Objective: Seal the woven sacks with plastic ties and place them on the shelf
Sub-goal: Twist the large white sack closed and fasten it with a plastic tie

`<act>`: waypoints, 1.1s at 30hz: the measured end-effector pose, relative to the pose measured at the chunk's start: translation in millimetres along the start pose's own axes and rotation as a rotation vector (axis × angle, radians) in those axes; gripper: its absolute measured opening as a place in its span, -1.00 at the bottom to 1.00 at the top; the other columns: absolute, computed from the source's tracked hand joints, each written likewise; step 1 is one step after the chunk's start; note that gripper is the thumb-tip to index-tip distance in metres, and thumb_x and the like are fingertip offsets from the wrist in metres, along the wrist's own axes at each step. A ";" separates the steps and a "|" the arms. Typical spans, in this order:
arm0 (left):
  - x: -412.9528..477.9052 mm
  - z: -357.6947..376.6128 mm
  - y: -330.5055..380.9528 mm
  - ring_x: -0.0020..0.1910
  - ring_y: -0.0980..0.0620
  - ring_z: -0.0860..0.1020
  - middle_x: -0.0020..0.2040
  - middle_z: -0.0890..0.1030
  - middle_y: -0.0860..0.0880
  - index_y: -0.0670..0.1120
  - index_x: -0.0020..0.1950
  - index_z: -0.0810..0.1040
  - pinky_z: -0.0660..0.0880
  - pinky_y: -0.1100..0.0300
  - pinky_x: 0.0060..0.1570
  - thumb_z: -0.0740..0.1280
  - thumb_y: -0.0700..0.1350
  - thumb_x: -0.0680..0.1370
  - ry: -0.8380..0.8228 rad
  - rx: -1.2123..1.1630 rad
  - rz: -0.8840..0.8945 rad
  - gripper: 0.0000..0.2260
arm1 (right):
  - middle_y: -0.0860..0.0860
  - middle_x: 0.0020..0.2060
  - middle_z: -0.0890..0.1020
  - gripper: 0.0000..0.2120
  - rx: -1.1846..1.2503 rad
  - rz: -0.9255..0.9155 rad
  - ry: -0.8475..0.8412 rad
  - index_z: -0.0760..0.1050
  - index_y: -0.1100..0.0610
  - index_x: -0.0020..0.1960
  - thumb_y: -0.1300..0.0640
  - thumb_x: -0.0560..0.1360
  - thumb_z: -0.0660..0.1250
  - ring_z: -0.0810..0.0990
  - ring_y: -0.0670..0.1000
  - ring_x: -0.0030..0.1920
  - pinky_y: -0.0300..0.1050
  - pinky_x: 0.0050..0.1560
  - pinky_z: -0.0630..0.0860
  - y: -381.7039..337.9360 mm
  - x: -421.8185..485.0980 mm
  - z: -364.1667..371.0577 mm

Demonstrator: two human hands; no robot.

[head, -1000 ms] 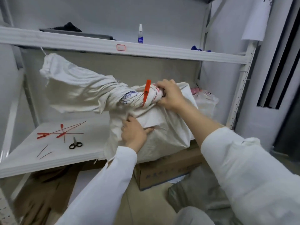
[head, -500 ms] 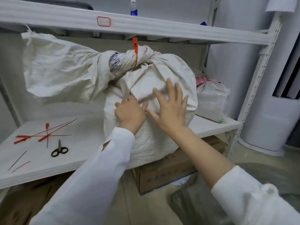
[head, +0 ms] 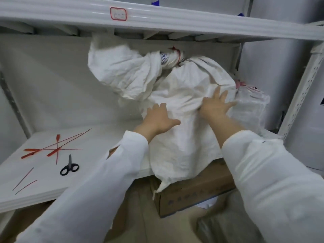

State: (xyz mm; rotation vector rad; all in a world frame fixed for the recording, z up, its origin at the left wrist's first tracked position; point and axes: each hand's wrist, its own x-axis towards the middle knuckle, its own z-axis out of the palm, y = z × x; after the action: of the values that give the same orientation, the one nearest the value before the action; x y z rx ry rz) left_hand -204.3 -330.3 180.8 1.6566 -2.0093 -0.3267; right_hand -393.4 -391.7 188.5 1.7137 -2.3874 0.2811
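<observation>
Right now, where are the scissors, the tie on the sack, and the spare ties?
scissors (head: 69,166), head view, at the pivot.
tie on the sack (head: 178,54), head view, band round the neck.
spare ties (head: 57,149), head view, where the strips cross.

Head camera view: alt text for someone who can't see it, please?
Left hand and right hand press on a white woven sack, tied at the neck with a red plastic tie, on a white shelf. Loose red ties and black scissors lie to its left.

Pale grey walls stand behind, and a cardboard box sits on the tan floor.
</observation>
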 end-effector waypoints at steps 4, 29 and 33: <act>-4.8 11.9 -33.2 0.40 -0.20 0.33 0.51 0.22 -0.14 -0.12 0.56 0.01 0.46 -0.07 0.25 0.48 0.21 0.37 -0.218 -0.087 -0.217 -0.02 | 0.14 0.55 -0.11 -0.39 0.429 -0.074 0.119 0.09 -0.04 0.53 -0.14 0.55 0.17 0.02 0.28 0.50 0.31 0.38 0.21 -19.8 -38.2 9.7; 45.8 158.3 25.0 0.49 -0.10 0.24 0.57 0.15 -0.06 0.01 0.59 -0.11 0.27 0.13 0.36 0.35 -0.15 0.55 -0.333 -0.161 0.146 -0.22 | 0.24 0.36 0.35 -0.27 0.259 0.006 -0.159 -0.17 -0.14 0.57 0.07 0.58 0.21 0.46 0.24 0.26 0.09 0.22 0.45 111.3 59.4 101.4; 55.8 158.9 13.1 0.52 -0.09 0.19 0.58 0.11 -0.06 -0.02 0.59 -0.11 0.25 0.05 0.44 0.37 -0.10 0.54 -0.273 -0.105 0.122 -0.20 | 0.22 0.53 0.02 -0.13 0.346 -0.015 -0.145 -0.23 -0.13 0.56 -0.16 0.51 0.30 0.22 0.31 0.44 0.21 0.35 0.34 101.6 63.7 116.5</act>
State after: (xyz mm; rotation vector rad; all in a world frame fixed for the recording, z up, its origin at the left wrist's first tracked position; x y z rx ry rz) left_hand -305.8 -402.4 66.6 1.4830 -2.2365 -0.6326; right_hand -514.7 -448.4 88.4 1.9549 -2.5464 0.6203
